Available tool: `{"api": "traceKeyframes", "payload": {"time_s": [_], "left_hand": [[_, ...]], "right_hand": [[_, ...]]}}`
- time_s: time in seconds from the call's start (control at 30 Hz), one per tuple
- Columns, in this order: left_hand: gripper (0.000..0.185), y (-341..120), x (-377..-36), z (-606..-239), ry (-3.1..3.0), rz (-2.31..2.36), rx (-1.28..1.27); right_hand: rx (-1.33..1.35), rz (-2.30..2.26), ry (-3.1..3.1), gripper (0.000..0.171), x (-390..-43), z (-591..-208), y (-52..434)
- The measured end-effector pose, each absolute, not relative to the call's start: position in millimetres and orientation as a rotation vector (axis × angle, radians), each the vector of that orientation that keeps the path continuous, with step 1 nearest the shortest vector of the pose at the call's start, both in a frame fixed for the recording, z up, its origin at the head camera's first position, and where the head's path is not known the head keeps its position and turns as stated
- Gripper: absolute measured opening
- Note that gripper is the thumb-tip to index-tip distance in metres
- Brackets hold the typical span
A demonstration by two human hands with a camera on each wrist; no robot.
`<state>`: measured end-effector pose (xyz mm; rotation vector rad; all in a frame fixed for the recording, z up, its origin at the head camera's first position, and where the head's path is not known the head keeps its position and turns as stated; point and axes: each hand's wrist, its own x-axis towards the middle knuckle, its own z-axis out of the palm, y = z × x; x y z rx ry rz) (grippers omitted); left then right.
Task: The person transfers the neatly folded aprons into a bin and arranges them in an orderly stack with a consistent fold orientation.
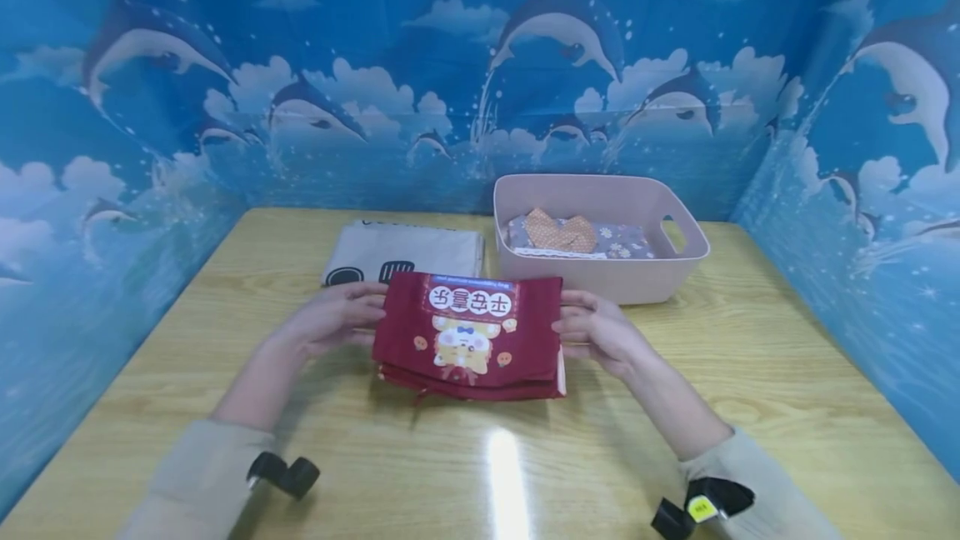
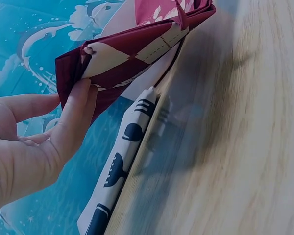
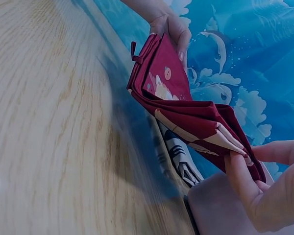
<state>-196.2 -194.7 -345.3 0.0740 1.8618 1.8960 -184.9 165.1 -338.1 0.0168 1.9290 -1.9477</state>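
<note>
A folded dark red cloth (image 1: 465,344) is held above the table between both hands. It bears a cartoon animal and characters that appear upside down in the head view. My left hand (image 1: 337,319) pinches its left edge between thumb and fingers. On the opposite edge, my right hand (image 1: 603,332) grips it the same way. Both wrist views show cream diamond patches on the inner layers of the red cloth (image 2: 117,61) (image 3: 186,132), and a small strap hangs off one side. Behind it, a folded white cloth (image 1: 420,248) with black utensil prints lies on the table.
A pale pink plastic basket (image 1: 600,277) stands at the back right, close to the white cloth. Inside it lie a greyish floral cloth (image 1: 626,242) and an orange dotted bow (image 1: 558,232). A blue dolphin-print curtain (image 1: 420,40) encloses the wooden table (image 1: 375,473) at back and sides.
</note>
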Motion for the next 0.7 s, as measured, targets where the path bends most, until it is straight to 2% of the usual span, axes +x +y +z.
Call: {"api": "traceKeyframes", "payload": {"time_s": [0.4, 0.7], "left_hand": [[0.058, -178.5, -206.3, -342.9, 1.792, 1.931, 0.119], [0.051, -165.6, -207.1, -325.9, 1.84, 1.913, 0.133]], "right_hand": [[-0.013, -2.0, 1.94, 0.068, -180.4, -329.0, 178.4], [-0.051, -2.069, 1.921, 0.065, -174.5, -321.4, 188.5]]}}
